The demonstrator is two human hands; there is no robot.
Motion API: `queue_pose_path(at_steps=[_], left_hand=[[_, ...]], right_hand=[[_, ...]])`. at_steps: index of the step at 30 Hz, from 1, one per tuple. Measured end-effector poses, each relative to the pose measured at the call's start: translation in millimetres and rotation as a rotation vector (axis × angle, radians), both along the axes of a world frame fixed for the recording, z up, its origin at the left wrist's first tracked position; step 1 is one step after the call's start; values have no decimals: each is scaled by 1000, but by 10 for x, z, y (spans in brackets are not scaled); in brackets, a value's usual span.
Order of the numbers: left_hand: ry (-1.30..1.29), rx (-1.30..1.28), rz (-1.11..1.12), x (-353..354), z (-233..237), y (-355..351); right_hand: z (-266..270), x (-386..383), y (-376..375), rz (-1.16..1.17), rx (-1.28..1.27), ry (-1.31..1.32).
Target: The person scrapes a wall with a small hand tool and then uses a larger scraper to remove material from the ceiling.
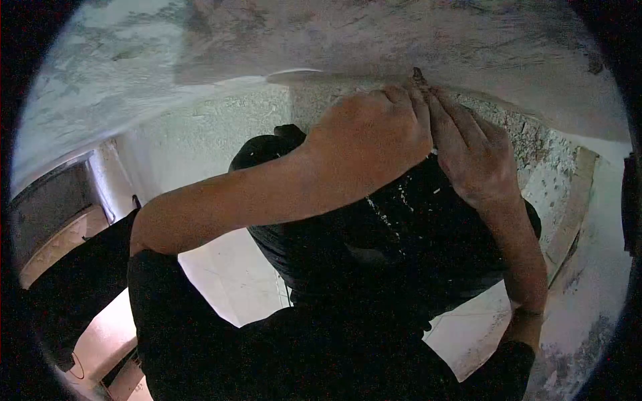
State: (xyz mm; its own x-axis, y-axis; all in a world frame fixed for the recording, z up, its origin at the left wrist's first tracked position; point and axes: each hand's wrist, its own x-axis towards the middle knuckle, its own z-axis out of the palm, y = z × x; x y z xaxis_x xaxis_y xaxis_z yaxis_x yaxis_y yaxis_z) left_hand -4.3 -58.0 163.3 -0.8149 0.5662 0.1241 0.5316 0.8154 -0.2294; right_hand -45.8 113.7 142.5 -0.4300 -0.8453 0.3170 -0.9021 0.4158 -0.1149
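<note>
My left hand [384,123] is closed, knuckles up, near the bottom edge of a smeared grey wall surface [348,33]. My right hand [476,150] meets it from the right, its fingers bent forward and pressed together. The fingertips of both hands come together at a small dark tip [417,75], which pokes out against the grey surface. Its kind is not clear, and whatever lies inside the fingers is hidden. Just past the hands runs a rough, pitted plaster band [528,134] under the edge of the grey surface.
Below my hands is a black, white-flecked mass [394,214], perhaps my clothed legs. Pale floor tiles [231,274] show beneath. At the left are another dark-clothed limb [87,287] and a curved light brown piece [63,244]. A light strip [575,200] runs along the right wall.
</note>
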Motion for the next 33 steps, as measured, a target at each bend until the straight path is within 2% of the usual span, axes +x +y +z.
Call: queue_pose_path(at_steps=[2, 3, 6, 8, 9, 13, 15, 16, 18, 20, 22, 23, 24, 27, 29, 30, 31, 33], left_hand=[[-191, 124, 46, -50, -89, -53], [-180, 124, 44, -28, -123, -46], [-210, 8, 5, -15, -183, -38], [-24, -17, 56, 87, -2, 17], [-29, -15, 55, 72, -34, 13], [-68, 12, 75, 60, -7, 32], [-51, -17, 51, 9, 37, 25], [-101, -29, 105, 6, 39, 27], [-171, -34, 162, 29, -80, 31], [-481, -89, 98, -155, -424, -70], [-354, -86, 118, -41, -284, 0], [-271, -74, 141, 60, -236, 36], [-305, -68, 141, 95, -222, 45], [-252, 18, 169, 11, -255, 1], [-239, 8, 67, -47, -463, -46], [-236, 5, 59, -49, -374, -32], [-145, -12, 80, 30, -182, 12], [-59, -24, 105, 45, -138, 21]], right_hand=[[-184, -50, -63, 9, 67, -4], [-215, -101, -91, 18, 133, 9], [-205, -55, -64, 20, 73, -8], [-223, -54, -52, 38, 16, 32], [-216, -62, -45, 51, -46, 103], [-171, -14, -5, 84, 8, 144], [-99, -16, -26, 33, -91, 137], [-142, -78, -43, 31, -98, 143], [-258, -150, -45, 38, 65, -33], [-395, -83, -75, 25, 148, 2], [-394, -112, -102, 8, 228, 22], [-278, -35, -66, 18, 86, 36], [-220, 49, -35, 28, -52, 39], [-396, -156, -85, 58, 44, 49], [-393, -102, -84, 50, 50, 74], [-406, -82, -86, 32, 51, 98], [-366, -19, -60, 22, -86, 107], [-292, -28, -88, -7, 0, 7]])
